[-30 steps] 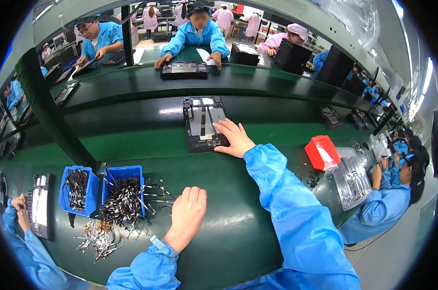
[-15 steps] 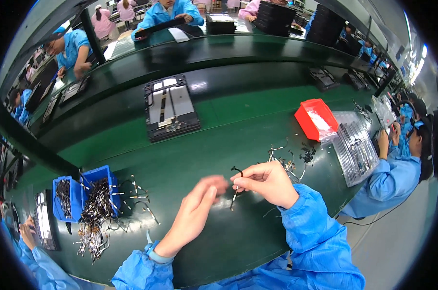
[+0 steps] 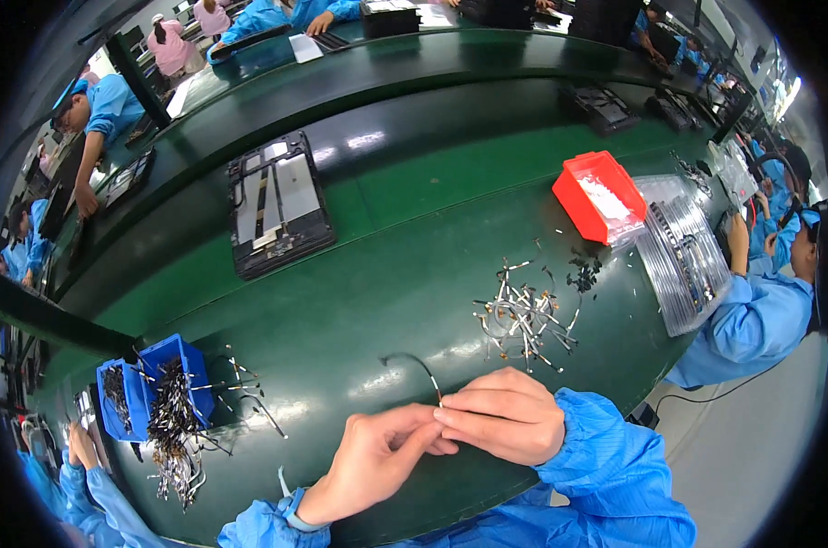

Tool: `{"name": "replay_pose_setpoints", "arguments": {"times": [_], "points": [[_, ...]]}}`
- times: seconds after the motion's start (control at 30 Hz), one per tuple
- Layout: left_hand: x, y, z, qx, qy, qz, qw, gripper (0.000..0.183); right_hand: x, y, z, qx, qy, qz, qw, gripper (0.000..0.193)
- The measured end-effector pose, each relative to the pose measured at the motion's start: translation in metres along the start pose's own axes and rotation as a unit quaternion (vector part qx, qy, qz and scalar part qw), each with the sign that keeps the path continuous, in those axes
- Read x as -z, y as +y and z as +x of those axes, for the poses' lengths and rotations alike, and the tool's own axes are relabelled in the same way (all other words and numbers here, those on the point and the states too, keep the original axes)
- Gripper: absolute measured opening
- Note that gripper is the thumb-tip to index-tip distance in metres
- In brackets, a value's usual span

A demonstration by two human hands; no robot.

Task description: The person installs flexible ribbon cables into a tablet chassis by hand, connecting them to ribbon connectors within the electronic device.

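A short, thin black cable (image 3: 422,363) with a light section near its lower end curves up and left from between my fingertips. My right hand (image 3: 510,418) pinches its lower end between thumb and fingers. Fingers of my left hand (image 3: 377,457) are closed at the same spot, touching the right fingertips and pinching the hidden end of the cable. Beyond my right hand lies a loose pile of similar cables (image 3: 523,315), with small black pieces (image 3: 584,272) beside it.
Two blue bins (image 3: 178,352) of cables stand at the left, with more cables (image 3: 178,470) spilling out. A red bin (image 3: 598,196) and clear plastic trays (image 3: 683,265) are at the right. Stacked tablet-like parts (image 3: 281,205) lie farther back. Co-workers sit around the green bench (image 3: 368,320).
My left hand has come against my right, and both are lower. The cable, which hung below my right fingers, now arches up from the fingertips. The view has shifted, showing the cable pile fully.
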State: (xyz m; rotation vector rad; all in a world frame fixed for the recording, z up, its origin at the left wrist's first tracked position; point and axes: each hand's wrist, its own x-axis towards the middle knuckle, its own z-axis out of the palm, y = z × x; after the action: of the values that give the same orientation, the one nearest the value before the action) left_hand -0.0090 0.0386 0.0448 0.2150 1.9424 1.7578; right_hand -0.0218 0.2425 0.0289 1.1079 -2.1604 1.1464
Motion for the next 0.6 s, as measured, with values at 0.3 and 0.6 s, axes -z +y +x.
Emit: {"name": "replay_pose_setpoints", "arguments": {"times": [0.3,0.6], "points": [[-0.012,0.009,-0.001,-0.197,0.010,0.223,0.955,0.013,0.009,0.000,-0.009,-0.116,0.005,0.157,0.981,0.029],[-0.020,0.003,-0.003,-0.144,-0.003,0.163,0.976,0.031,0.013,-0.004,-0.011,-0.085,0.034,0.015,0.996,0.027]]}}
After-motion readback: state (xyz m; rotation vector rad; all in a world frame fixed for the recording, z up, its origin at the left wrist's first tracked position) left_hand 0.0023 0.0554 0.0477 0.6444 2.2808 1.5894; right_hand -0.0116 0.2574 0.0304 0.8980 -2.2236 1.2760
